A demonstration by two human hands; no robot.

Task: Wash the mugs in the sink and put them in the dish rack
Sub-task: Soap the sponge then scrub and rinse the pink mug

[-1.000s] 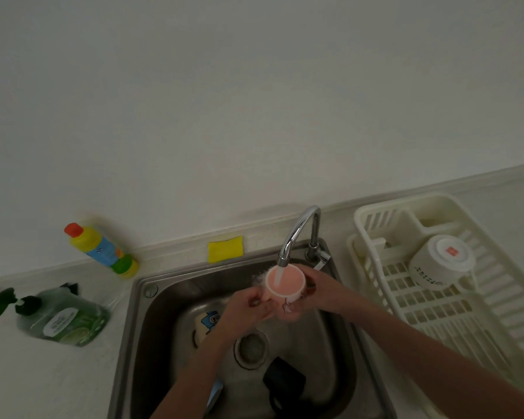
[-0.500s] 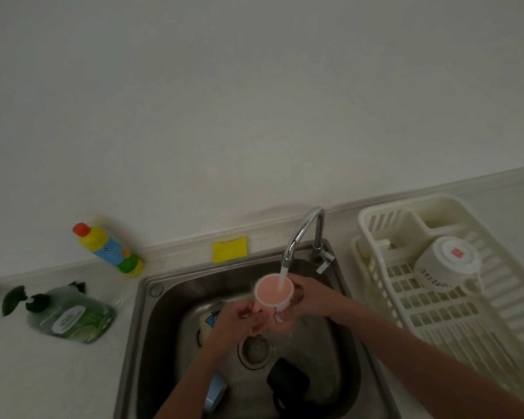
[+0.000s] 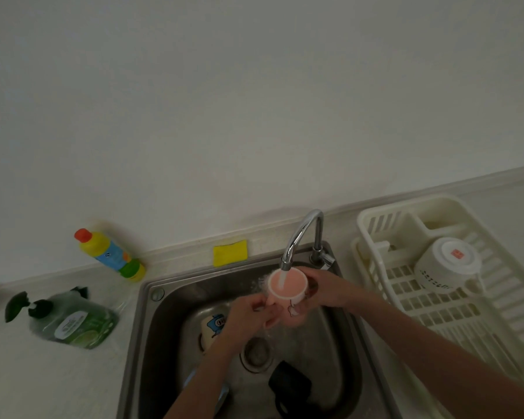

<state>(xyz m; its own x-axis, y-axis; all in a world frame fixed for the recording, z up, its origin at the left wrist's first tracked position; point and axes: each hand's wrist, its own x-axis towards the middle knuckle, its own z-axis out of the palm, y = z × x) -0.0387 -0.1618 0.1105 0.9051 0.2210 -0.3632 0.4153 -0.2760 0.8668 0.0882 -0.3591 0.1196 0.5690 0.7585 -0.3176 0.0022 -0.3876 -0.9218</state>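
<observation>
Rinsing the pink mug (image 3: 287, 290) under the tap (image 3: 300, 237), right hand (image 3: 324, 290) wrapped around it, left hand (image 3: 250, 316) seemingly pinching its side; tilt and rotate it over the sink (image 3: 152, 313) so no suds remain.

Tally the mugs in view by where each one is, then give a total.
Held under the tap: 1, the pink mug.
In the sink basin: 2, the cartoon mug and the black mug.
In the dish rack: 1, the white mug.
Total: 4.
</observation>
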